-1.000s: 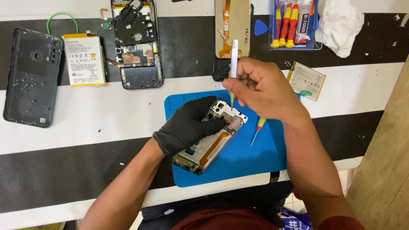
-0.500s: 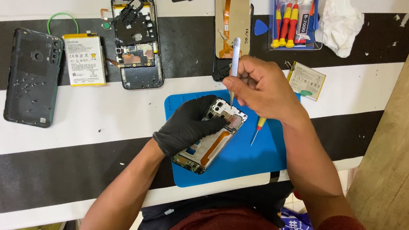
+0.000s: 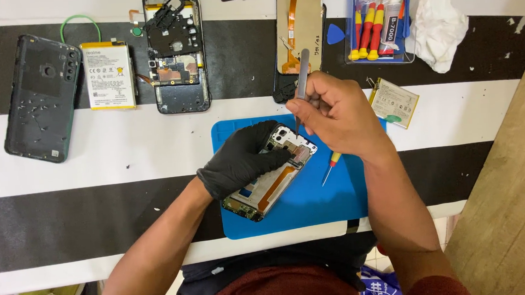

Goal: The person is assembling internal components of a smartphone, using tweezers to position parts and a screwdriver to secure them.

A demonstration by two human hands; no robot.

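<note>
Lying on a blue mat (image 3: 337,203) on the striped bench (image 3: 125,149): an opened phone (image 3: 270,180), tilted, steadied by the gloved left hand (image 3: 242,160), its grip pressed down on the frame. Bare right hand (image 3: 338,110), grip pinching metal tweezers (image 3: 301,85) with tips at the phone's upper end. Nearby: small screwdriver (image 3: 330,165), loose battery (image 3: 108,75), dark back cover (image 3: 41,96), second stripped phone (image 3: 177,53), screwdriver tray (image 3: 379,24), white cloth (image 3: 439,27).

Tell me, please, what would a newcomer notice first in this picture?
First, the opened phone frame on the blue rubber mat, steadied by the black-gloved left hand while the bare right hand points grey metal tweezers into its top. Next, the dark green back cover at the far left of the black-and-white striped table.
</note>
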